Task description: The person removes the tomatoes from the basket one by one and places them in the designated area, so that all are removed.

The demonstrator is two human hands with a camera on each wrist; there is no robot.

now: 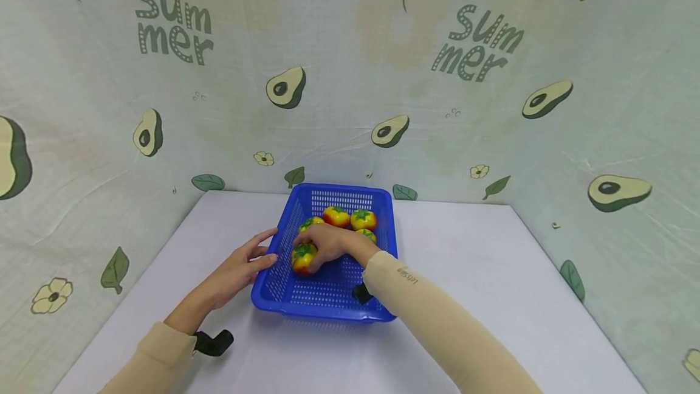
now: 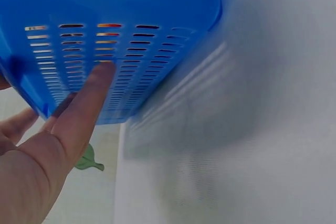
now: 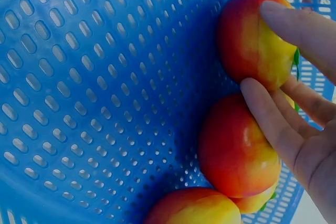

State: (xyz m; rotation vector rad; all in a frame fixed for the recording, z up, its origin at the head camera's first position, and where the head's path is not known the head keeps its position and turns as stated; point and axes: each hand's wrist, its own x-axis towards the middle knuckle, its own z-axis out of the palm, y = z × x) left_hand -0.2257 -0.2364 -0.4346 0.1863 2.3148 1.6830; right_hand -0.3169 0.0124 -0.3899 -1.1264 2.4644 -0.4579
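A blue plastic basket (image 1: pixel 333 297) with slotted walls stands on the table, holding several yellow-and-red persimmons (image 1: pixel 363 219) with green leafy tops. Inside it, my right hand (image 1: pixel 328 241) holds one persimmon (image 1: pixel 302 255) near the left wall. The right wrist view shows the thumb on one side of this persimmon (image 3: pixel 252 40) and fingertips on the other, close beside a neighbouring persimmon (image 3: pixel 236 150). My left hand (image 1: pixel 232 275) is at the basket's left side, its fingers extended. In the left wrist view a finger (image 2: pixel 86 103) touches the slotted outer wall.
The white table (image 1: pixel 470 272) extends around the basket on both sides and in front. A printed cloth (image 1: pixel 339 47) with avocados and lettering hangs behind and along the sides. Dark wrist devices (image 1: pixel 213 343) sit at both cuffs.
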